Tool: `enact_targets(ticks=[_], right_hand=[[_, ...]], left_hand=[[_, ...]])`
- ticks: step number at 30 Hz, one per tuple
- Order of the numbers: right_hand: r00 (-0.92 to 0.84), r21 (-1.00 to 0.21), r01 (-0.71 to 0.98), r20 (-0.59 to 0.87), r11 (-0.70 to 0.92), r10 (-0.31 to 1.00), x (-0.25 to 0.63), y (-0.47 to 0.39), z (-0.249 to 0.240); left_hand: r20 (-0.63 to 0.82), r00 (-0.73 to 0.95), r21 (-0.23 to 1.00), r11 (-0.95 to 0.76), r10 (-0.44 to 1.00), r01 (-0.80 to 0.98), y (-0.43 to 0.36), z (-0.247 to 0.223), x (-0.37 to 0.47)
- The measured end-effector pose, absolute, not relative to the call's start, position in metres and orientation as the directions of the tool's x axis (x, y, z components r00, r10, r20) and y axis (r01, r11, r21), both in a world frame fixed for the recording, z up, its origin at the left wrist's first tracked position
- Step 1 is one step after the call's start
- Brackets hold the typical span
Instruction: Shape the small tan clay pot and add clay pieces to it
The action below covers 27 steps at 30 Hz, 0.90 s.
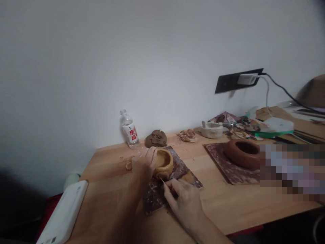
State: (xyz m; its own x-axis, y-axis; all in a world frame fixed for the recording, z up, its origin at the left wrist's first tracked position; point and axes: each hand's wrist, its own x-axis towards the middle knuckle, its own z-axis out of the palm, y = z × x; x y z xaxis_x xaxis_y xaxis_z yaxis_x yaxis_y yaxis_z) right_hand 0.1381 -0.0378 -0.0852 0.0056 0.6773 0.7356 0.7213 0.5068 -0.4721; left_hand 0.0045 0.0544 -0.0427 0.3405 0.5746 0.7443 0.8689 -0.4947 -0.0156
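Note:
A small ochre clay bowl (pixel 169 165) stands on a dark, smeared board (pixel 156 200). My left hand (pixel 145 162) is wrapped against the bowl's left side and steadies it; the thumb is hidden. In a pinch, my right hand (pixel 182 196) holds a thin, pointed clay tool (pixel 163 181), its tip at the lower front wall of the bowl. A small patterned disc of clay seems to sit on that wall, close to the tip. Ochre clay also lies on the board's right part. Left of my left hand is a small round piece of clay (pixel 129 166).
Behind the bowl are a water bottle (pixel 130 130), a brown clay lump (pixel 156 138), clay scraps (pixel 187 135) and a whitish bowl (pixel 212 130). A reddish clay ring form (pixel 241 154) rests on another board (pixel 220 162) to the right. A white box-like device (pixel 66 211) lies at the table's left edge.

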Motion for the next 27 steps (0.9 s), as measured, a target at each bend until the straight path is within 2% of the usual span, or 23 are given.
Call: enact_targets(ticks=[7, 13, 27], right_hand=[[0.008, -0.422, 0.752, 0.774, 0.507, 0.633, 0.135, -0.035, -0.083], [0.010, -0.439, 0.753, 0.752, 0.490, 0.659, 0.137, -0.035, -0.086], [0.033, -0.462, 0.758, 0.733, 0.461, 0.680, 0.150, -0.035, -0.088]], left_hand=[[0.749, 0.323, 0.007, -0.494, 0.579, 0.869, 0.056, -0.046, 0.004], [0.737, 0.327, 0.018, -0.501, 0.591, 0.865, 0.056, -0.046, 0.002], [0.588, 0.321, 0.054, -0.432, 0.742, 0.901, 0.058, -0.054, 0.000]])
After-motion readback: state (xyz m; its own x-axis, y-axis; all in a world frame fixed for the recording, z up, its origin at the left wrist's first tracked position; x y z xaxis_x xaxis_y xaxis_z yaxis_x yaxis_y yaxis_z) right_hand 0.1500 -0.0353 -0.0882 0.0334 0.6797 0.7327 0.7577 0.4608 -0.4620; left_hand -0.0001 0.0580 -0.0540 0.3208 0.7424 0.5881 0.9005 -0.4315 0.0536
